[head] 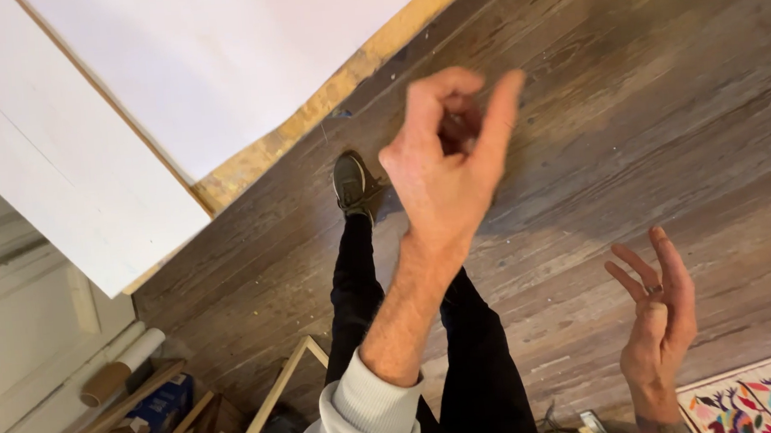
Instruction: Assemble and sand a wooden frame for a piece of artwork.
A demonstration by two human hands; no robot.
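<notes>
White board [119, 91] leans ahead of my shoe [353, 184]; both my left hand [445, 161] and right hand [661, 314] hang loose, grasping nothing, so I'd step carefully.

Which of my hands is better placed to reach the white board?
Probably the left hand: it is raised mid-frame, nearer the white board. The right hand sits low, by the patterned rug.

Your left hand [445, 161] is raised over the wooden floor [671, 112] with fingers curled and empty, your right hand [659, 314] open at four o'clock, a white panel [209, 65] at eleven o'clock, your shoe [353, 182] just beside the left hand.
</notes>
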